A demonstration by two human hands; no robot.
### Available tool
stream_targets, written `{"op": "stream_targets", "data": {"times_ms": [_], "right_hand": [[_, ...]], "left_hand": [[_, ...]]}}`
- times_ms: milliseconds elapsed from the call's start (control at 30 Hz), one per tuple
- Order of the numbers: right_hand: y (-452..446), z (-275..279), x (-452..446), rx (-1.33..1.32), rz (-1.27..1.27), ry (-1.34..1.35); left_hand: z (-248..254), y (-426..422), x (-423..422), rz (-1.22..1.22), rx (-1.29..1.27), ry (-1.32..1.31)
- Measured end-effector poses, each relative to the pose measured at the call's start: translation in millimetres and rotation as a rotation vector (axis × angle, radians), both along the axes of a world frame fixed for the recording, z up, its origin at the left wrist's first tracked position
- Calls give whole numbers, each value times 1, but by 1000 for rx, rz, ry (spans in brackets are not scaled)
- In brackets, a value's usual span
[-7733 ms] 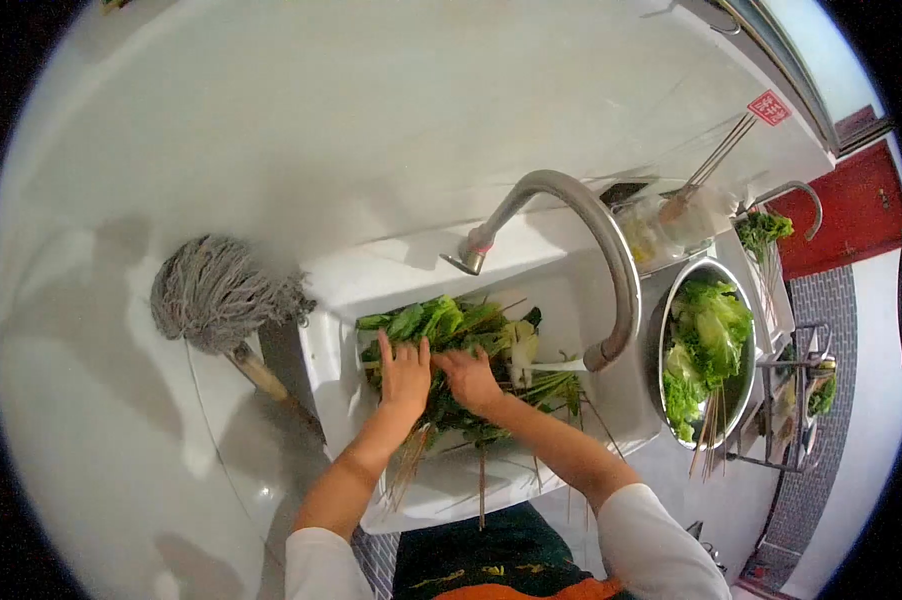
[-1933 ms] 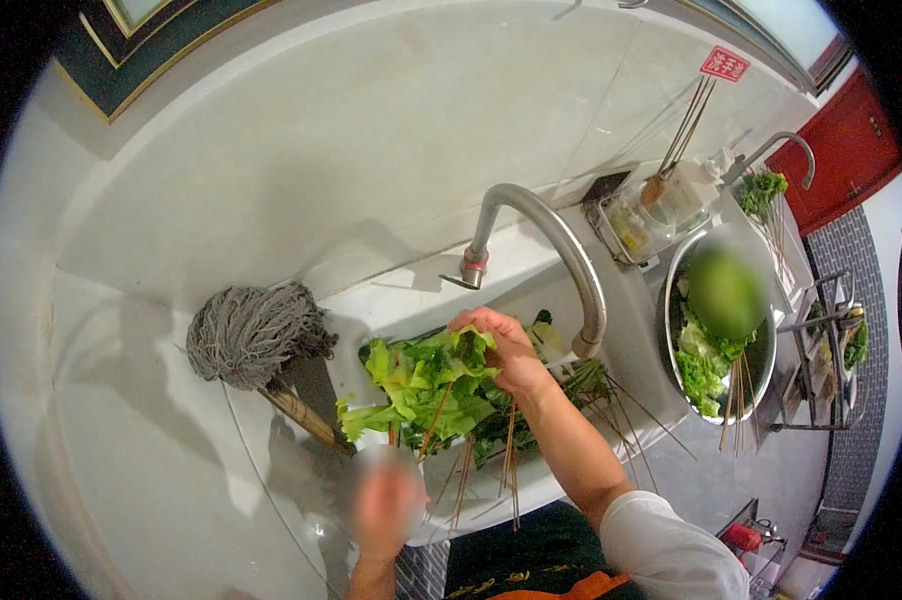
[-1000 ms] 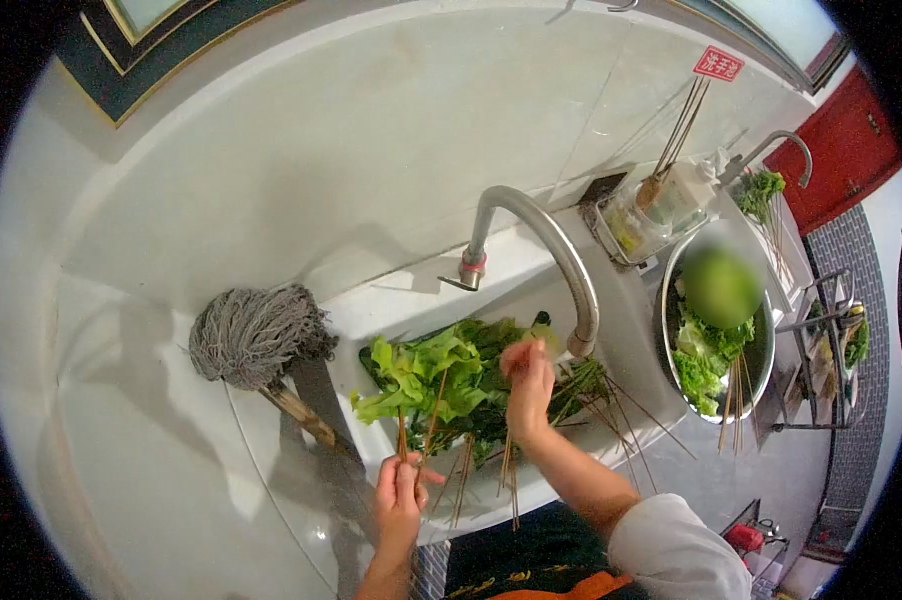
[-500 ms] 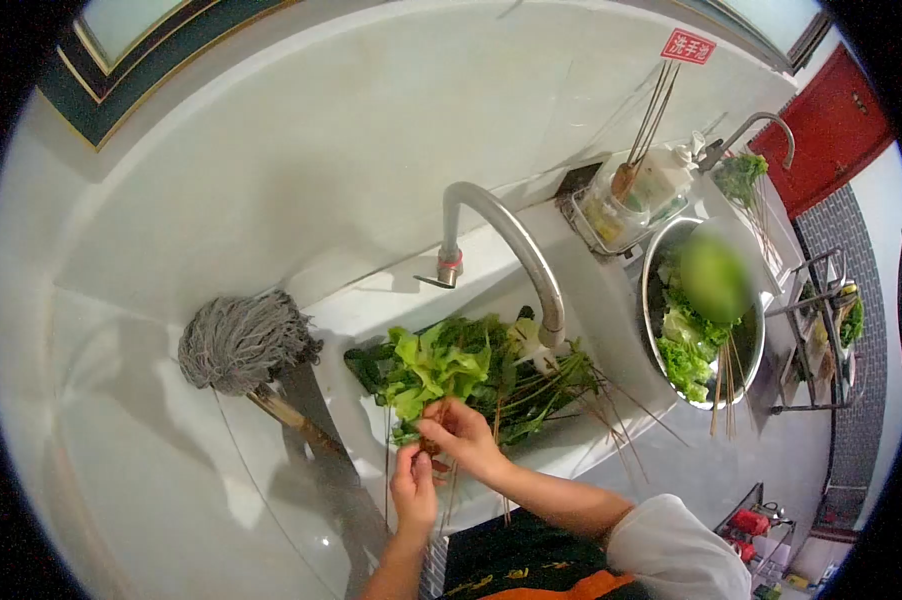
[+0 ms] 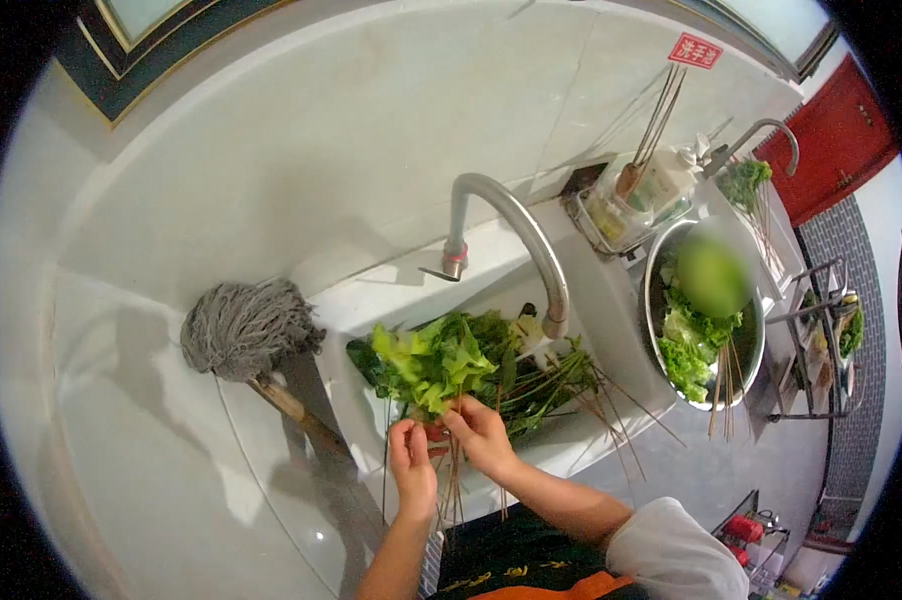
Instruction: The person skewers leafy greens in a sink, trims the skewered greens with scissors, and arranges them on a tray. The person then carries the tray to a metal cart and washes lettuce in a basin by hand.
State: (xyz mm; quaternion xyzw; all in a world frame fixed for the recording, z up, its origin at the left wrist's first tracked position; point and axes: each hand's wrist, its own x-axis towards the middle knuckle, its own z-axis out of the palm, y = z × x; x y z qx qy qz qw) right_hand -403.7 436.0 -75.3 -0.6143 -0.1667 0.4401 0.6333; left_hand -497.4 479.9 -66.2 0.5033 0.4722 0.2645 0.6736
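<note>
Over the near left of the white sink point(image 5: 596, 455), my hands meet at the base of a bunch of lettuce leaves point(image 5: 436, 362). Thin wooden skewers point(image 5: 454, 480) hang down below the bunch. My left hand point(image 5: 413, 475) is closed around its lower end, fingers curled. From the right, my right hand point(image 5: 483, 440) pinches the same base; the exact grip is partly hidden by the fingers. Behind them, dark leafy greens with long stems point(image 5: 546, 385) lie in the sink, skewers sticking out over its front edge.
A curved metal faucet point(image 5: 516, 215) arches over the sink. At left, a grey mop head point(image 5: 251, 330) leans against it. To the right stand a steel bowl point(image 5: 653, 325) of lettuce on skewers, a wire basket point(image 5: 606, 240) with containers, and a metal rack point(image 5: 821, 340).
The lettuce bunch is turned and stands fuller above my hands. Both hands have shifted slightly, the right one a little to the right, and more skewers show below them.
</note>
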Motion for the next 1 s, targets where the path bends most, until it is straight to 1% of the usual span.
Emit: {"op": "stream_targets", "data": {"times_ms": [33, 100, 167, 200, 233, 267, 300, 367, 400, 467, 500, 567, 700, 767, 800, 867, 900, 967, 1000], "right_hand": [[-1, -2, 0, 30, -5, -41], [-3, 1, -1, 32, -7, -6], [-4, 2, 1, 35, -11, 31], [-3, 3, 3, 45, -17, 83], [-2, 3, 5, 54, -23, 134], [-1, 5, 7, 55, -23, 134], [1, 8, 8, 55, -55, 136], [3, 9, 10, 75, -100, 161], [4, 10, 10, 75, -100, 161], [6, 15, 9, 85, -163, 287], [6, 15, 10, 85, -162, 287], [5, 14, 12, 52, -95, 240], [5, -1, 6, 36, -36, 189], [7, 0, 2, 62, -10, 62], [7, 1, 3, 62, -12, 62], [8, 5, 5, 45, 48, 252], [10, 8, 6, 46, 46, 252], [15, 16, 6, 64, -20, 288], [14, 16, 6, 65, -23, 288]], "left_hand": [[2, 0, 1, 21, -40, 5], [7, 0, 4, 42, -82, 9], [10, -2, 6, -15, 118, 189], [9, -3, 5, -15, 119, 189], [8, -4, 4, -43, 190, 255], [7, -5, 3, -71, 261, 320], [8, -7, 4, -72, 261, 319], [11, -11, 4, -6, 123, 180], [9, -11, 3, -6, 122, 180], [-2, -13, 0, 24, -56, -20], [-6, -13, 0, 25, -56, -20], [-13, -13, 0, -13, 187, -3], [-9, -11, 1, 8, 145, -24], [-3, -11, 4, 7, 223, -75], [-1, -11, 4, 5, 223, -75], [3, -11, 5, -16, 203, -98], [6, -10, 5, -18, 204, -97], [11, -10, 4, -12, -75, -127], [12, -11, 3, -16, -76, -128]]}}
